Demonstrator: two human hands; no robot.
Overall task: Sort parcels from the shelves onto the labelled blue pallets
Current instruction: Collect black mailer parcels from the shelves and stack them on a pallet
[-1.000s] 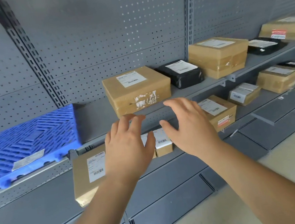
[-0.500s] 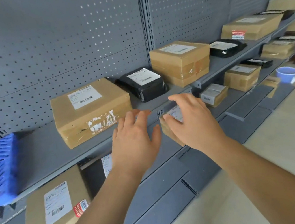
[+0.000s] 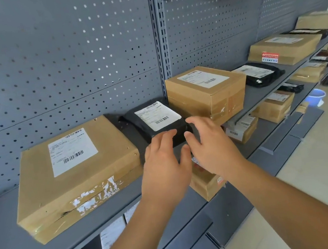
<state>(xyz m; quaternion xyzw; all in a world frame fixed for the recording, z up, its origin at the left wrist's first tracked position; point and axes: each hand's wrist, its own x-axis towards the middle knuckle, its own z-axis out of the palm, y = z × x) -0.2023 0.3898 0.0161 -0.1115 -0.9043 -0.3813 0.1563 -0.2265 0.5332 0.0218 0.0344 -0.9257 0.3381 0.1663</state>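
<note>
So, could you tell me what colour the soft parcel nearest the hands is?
The parcel is black with a white label; head view shows it best.

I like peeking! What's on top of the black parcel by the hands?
A white shipping label with barcodes lies on the black parcel, and nothing else. The left hand and right hand cover its front edge, so that part is hidden.

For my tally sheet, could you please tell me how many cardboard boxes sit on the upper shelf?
4: leftmost box; taped box right of the black parcel; red-sticker box; farthest box. More may lie beyond view.
</note>
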